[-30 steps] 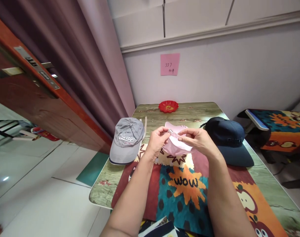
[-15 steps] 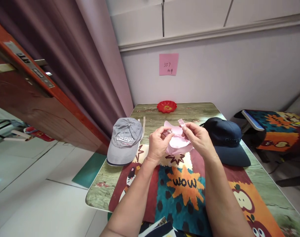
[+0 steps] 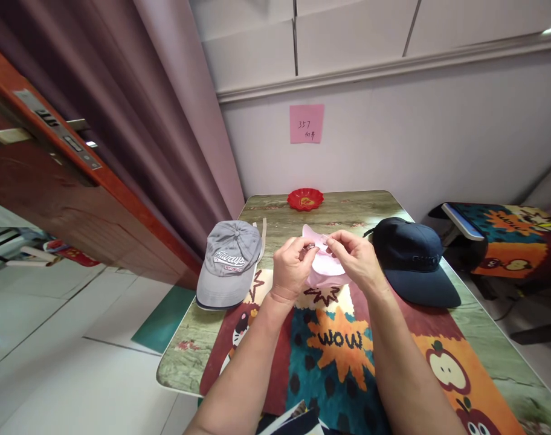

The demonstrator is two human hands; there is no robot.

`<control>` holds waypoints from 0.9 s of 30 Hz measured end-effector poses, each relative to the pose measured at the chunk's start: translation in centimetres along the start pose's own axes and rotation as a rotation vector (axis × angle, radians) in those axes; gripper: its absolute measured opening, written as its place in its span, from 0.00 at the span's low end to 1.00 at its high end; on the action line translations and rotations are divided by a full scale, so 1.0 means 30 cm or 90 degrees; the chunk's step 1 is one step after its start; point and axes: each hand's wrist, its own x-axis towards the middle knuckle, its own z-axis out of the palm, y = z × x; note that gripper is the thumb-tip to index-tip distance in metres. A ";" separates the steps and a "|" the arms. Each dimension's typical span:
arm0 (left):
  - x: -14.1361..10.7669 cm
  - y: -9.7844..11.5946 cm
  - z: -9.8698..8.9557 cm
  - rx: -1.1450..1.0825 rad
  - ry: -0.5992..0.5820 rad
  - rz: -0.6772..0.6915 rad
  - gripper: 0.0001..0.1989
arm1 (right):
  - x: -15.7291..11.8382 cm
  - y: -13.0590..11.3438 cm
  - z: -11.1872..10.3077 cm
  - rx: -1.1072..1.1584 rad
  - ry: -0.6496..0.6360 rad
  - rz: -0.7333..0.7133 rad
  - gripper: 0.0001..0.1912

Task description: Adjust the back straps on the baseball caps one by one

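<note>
A pink cap (image 3: 328,279) is held over the middle of the table, its pale inside facing me. My left hand (image 3: 288,269) is closed in a pinch on the small metal buckle (image 3: 311,246) at the cap's back. Close by on the right, my right hand (image 3: 357,258) pinches the pink strap, mostly hidden behind the fingers. The fingertips of both hands almost meet. Whether the strap's end is inside the buckle cannot be made out. A grey cap (image 3: 230,254) lies to the left of my hands, and a dark navy cap (image 3: 411,257) to the right.
The wood-patterned table (image 3: 261,208) carries a colourful mat (image 3: 341,341). At its far end sits a red scalloped dish (image 3: 305,199), below a pink note (image 3: 307,124) on the wall. A wooden door (image 3: 98,211) and curtain (image 3: 180,109) stand on the left.
My right hand has moved slightly left and down, taking the strap end towards the buckle. The strap tip that stuck up above my fingers is now hidden. My left hand keeps its pinch.
</note>
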 end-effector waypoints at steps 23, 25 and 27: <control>-0.005 -0.017 0.000 -0.159 -0.116 -0.121 0.09 | 0.007 0.031 0.008 0.051 -0.063 0.075 0.19; 0.001 -0.017 -0.006 -0.189 -0.094 -0.129 0.08 | 0.008 0.034 0.012 0.085 -0.079 0.082 0.20; 0.001 -0.023 -0.007 -0.220 -0.085 -0.140 0.08 | 0.008 0.032 0.015 0.117 -0.089 0.090 0.20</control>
